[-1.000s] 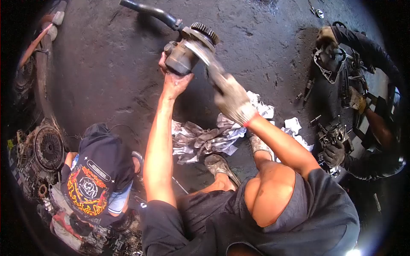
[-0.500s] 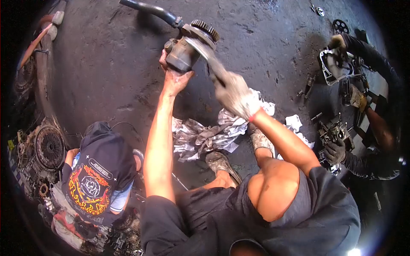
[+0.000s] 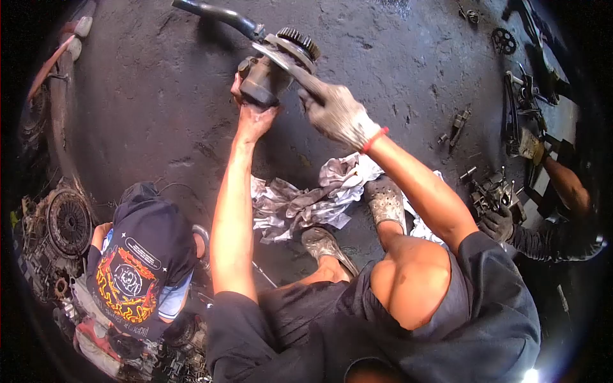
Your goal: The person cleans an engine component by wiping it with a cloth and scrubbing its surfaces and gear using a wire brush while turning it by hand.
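Observation:
My bare left hand [image 3: 254, 120] grips a gear-driven pump [image 3: 263, 82] from below, fingers around its dark metal body. At its top are a flange and a toothed gear [image 3: 299, 42], and a black hose [image 3: 223, 18] extends to the upper left. My right hand [image 3: 338, 113], in a dirty knit glove, is closed around a flat-bladed tool [image 3: 273, 56]. Its pale blade lies across the pump just under the flange; the exact kind of tool is unclear. Crumpled, stained rags [image 3: 313, 201] lie on the floor below my hands.
A person in a printed black shirt [image 3: 134, 274] crouches at left beside a clutch disc [image 3: 69, 221] and piled engine parts. At right, another person's gloved hand [image 3: 497, 225] touches a metal assembly [image 3: 495, 195]. A sprocket [image 3: 504, 41] lies on the dark floor [image 3: 159, 96].
The blade has slid up and left along the pump's flange, my right hand moving with it. The pump has shifted slightly left. At right, the pale metal housing has turned and moved.

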Demonstrator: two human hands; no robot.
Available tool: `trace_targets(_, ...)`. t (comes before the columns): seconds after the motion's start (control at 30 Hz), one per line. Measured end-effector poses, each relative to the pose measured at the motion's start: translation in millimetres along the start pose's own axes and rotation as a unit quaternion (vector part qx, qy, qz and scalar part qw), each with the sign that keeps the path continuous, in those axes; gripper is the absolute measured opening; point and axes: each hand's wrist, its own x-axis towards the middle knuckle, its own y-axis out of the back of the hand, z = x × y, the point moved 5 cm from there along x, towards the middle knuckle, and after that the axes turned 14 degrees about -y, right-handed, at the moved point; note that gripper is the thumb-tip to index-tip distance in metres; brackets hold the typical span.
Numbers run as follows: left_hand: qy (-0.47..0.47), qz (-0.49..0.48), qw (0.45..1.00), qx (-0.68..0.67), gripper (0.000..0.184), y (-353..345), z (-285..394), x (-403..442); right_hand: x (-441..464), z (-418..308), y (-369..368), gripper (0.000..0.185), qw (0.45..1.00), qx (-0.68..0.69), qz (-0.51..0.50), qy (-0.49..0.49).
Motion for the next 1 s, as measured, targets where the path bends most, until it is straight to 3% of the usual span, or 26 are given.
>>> trace_targets(0.07, 0.049, 0.000, 0.997, -0.066, 0.129, 2, 7, 4, -44, 41, 1, 0.046, 0.996, 0.070, -0.005, -0.057)
trace_targets(0.1, 0.078, 0.006, 0.992, -0.096, 0.129, 3, 7, 5, -68, 70, 5, 0.046, 0.981, 0.047, -0.077, -0.174)
trace_targets(0.17, 0.041, 0.020, 0.996, -0.076, 0.129, 0, 4, 5, -111, 135, 4, 0.051, 0.988, -0.016, -0.030, -0.152)
trace_targets(0.2, 0.031, 0.018, 0.998, -0.057, 0.130, -1, 2, 6, -121, 152, 7, 0.051, 0.995, -0.070, 0.002, -0.067)
trace_targets(0.23, 0.022, 0.015, 0.999, -0.039, 0.131, 0, 7, 10, -113, 126, 17, 0.051, 0.997, -0.044, -0.021, -0.064)
trace_targets(0.3, 0.107, -0.032, 0.994, -0.002, 0.136, 10, 18, 15, -99, 78, 39, 0.052, 0.995, 0.010, -0.072, -0.066)
trace_targets(0.37, 0.104, -0.023, 0.994, -0.020, 0.140, 21, 24, 29, -57, 44, 37, 0.056, 0.996, -0.012, 0.022, 0.086)
trace_targets(0.43, 0.106, -0.020, 0.994, 0.026, 0.139, 34, 40, 43, 14, 17, 18, 0.056, 0.989, -0.114, 0.034, 0.084)
trace_targets(0.47, 0.068, -0.012, 0.998, -0.007, 0.137, 27, 24, 36, 42, -2, 10, 0.057, 0.988, -0.108, 0.044, 0.098)
trace_targets(0.5, 0.094, -0.038, 0.995, -0.005, 0.138, 20, 15, 41, 58, -19, 10, 0.057, 0.987, -0.101, 0.055, 0.113)
trace_targets(0.57, 0.150, -0.081, 0.985, 0.004, 0.140, 19, 14, 46, 35, -50, 39, 0.060, 0.993, -0.026, 0.039, 0.106)
trace_targets(0.6, 0.180, -0.096, 0.979, 0.011, 0.141, 22, 21, 46, 4, -54, 58, 0.063, 0.999, 0.005, -0.024, 0.046)
trace_targets(0.67, 0.159, -0.066, 0.985, 0.016, 0.142, 19, 27, 41, -38, -12, 67, 0.064, 0.991, 0.019, 0.049, 0.120)
trace_targets(0.77, 0.127, -0.045, 0.991, 0.001, 0.140, 21, 21, 38, -17, 14, 25, 0.069, 0.990, -0.130, 0.001, 0.056)
trace_targets(0.83, 0.137, -0.065, 0.988, 0.008, 0.140, 20, 18, 39, 55, -6, -6, 0.075, 0.983, -0.175, -0.053, 0.029)
trace_targets(0.87, 0.159, -0.095, 0.982, 0.048, 0.139, 23, 27, 46, 56, -27, -3, 0.071, 0.984, -0.167, -0.030, 0.048)
trace_targets(1.0, 0.175, -0.033, 0.983, 0.035, 0.136, 25, 26, 33, -22, -51, 62, 0.060, 0.989, -0.138, 0.013, 0.051)
